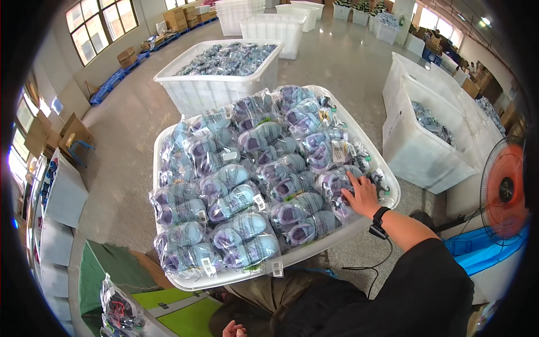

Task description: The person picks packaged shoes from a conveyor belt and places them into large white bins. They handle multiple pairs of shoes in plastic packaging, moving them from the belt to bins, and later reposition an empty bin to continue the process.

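A large white plastic tub (396, 188) is heaped with clear bags of purple and light-blue clog-style shoes, laid in rows. My right hand (362, 194) rests on a bagged pair of shoes (337, 182) near the tub's right side, thumb and fingers apart, not closed around it. A black band with a device and a cable circles that wrist. My left hand (234, 329) shows only in part at the lower edge, in front of my lap. Its fingers are curled in, with nothing visible in them. Barcode labels (259, 202) mark several bags.
Behind stands another white tub (168, 78) of bagged shoes, with more tubs (426, 121) at the right. An orange fan (507, 188) is close on my right. A green box (115, 275) and a bag of dark items (120, 309) are at the lower left.
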Action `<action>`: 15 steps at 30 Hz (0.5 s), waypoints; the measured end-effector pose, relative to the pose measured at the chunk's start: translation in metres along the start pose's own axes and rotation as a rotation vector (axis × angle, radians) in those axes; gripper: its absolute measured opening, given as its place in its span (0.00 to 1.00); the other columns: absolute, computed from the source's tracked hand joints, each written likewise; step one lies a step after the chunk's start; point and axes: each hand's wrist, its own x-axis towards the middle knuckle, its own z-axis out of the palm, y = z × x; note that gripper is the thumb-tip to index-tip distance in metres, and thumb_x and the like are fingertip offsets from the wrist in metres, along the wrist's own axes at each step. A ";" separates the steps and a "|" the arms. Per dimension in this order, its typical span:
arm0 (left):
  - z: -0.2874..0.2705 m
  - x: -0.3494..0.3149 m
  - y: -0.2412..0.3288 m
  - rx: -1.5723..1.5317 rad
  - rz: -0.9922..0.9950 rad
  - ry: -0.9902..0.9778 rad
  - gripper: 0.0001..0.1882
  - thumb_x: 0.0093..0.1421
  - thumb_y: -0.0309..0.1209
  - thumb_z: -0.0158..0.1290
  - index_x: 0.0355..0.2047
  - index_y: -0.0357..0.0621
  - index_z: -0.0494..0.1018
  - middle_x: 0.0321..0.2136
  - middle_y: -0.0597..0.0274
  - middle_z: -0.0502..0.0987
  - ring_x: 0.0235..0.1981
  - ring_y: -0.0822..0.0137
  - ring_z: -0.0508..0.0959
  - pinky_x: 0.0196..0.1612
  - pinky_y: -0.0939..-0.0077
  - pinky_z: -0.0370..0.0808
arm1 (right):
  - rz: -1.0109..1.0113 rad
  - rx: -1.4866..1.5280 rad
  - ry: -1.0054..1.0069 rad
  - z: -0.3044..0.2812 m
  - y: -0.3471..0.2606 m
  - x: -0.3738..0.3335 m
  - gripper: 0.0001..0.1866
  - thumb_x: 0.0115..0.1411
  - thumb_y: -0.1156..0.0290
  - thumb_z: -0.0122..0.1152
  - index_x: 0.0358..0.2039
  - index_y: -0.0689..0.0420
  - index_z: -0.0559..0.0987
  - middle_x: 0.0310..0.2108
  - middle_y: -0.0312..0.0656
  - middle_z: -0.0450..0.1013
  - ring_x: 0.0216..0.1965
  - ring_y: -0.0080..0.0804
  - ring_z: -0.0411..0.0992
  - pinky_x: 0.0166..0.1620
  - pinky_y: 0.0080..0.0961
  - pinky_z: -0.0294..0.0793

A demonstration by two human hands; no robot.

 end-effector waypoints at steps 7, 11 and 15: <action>-0.019 -0.006 -0.005 0.019 0.026 0.014 0.21 0.74 0.31 0.53 0.63 0.38 0.70 0.48 0.60 0.79 0.47 0.70 0.79 0.51 0.76 0.76 | -0.039 0.087 0.077 -0.024 -0.017 0.004 0.33 0.65 0.51 0.60 0.66 0.53 0.71 0.51 0.50 0.68 0.53 0.52 0.67 0.55 0.49 0.65; -0.028 -0.014 -0.003 0.038 0.003 0.046 0.21 0.74 0.33 0.51 0.64 0.38 0.69 0.50 0.58 0.79 0.48 0.68 0.79 0.52 0.73 0.77 | -0.301 0.300 0.392 -0.039 -0.079 -0.007 0.27 0.55 0.65 0.67 0.57 0.52 0.77 0.56 0.47 0.67 0.60 0.50 0.65 0.61 0.48 0.62; -0.025 -0.020 0.002 0.088 -0.004 0.050 0.21 0.75 0.34 0.50 0.64 0.37 0.69 0.50 0.56 0.79 0.49 0.66 0.79 0.54 0.70 0.76 | -0.611 0.642 0.214 -0.037 -0.160 -0.045 0.25 0.56 0.69 0.67 0.55 0.53 0.78 0.53 0.45 0.71 0.56 0.48 0.70 0.59 0.44 0.69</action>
